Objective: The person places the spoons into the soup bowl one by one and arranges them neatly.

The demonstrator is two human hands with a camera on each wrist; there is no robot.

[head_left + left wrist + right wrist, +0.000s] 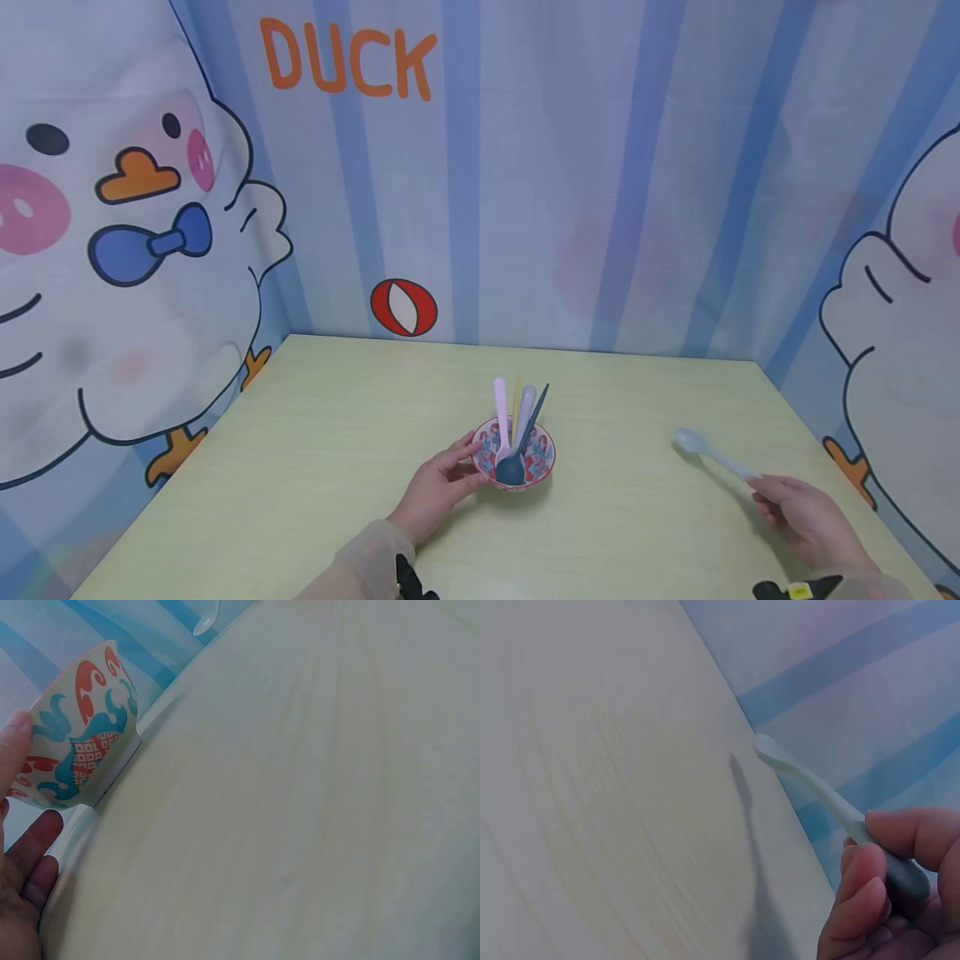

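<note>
I see the pale wooden table (315, 467) carrying a small red-and-blue patterned bowl (542, 463) near its middle, pastel plastic spoons (501, 412) leaning inside. My left hand (438, 492) rests relaxed fingers against the bowl's side, likely steadying it. Toward the right edge, my right hand (806, 517) pinches a pale blue plastic spoon (708, 452) by the handle, lifted clear.

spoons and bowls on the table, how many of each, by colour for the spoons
pink spoon in the bowl: 1
yellow spoon in the bowl: 1
pale grey spoon in the bowl: 1
dark teal spoon in the bowl: 1
pale blue spoon held in the right hand: 1
patterned bowl, left hand touching it: 1
total: 5 spoons, 1 bowl, 6 things
</note>
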